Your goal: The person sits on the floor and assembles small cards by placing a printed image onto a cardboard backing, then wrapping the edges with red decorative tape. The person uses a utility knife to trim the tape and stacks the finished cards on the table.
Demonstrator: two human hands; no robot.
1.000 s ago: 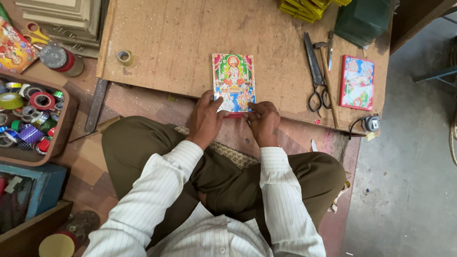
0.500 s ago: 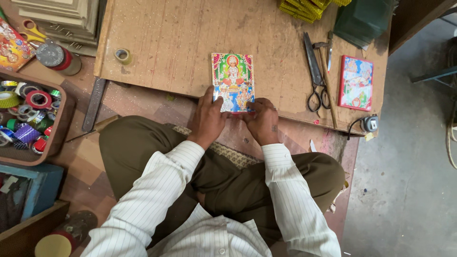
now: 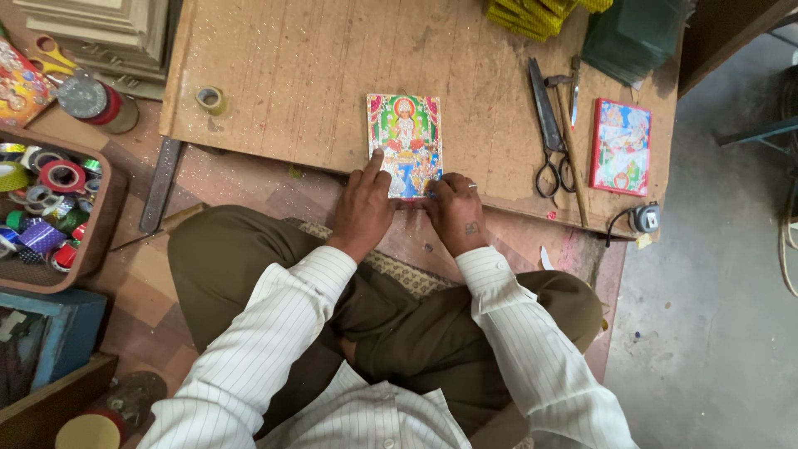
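Wooden board (image 3: 291, 75), both hands (image 3: 366, 204) pressing colourful picture (image 3: 405, 133)

Sitting cross-legged with both striped-sleeved forearms stretched forward, left hand (image 3: 363, 208) palm down with index finger extended, right hand (image 3: 455, 212) just beside it, knuckles up, fingers curled and pressing down

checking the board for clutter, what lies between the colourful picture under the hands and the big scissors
Nothing: in the head view the stretch of wooden board between the colourful picture and the scissors is bare, scuffed wood.
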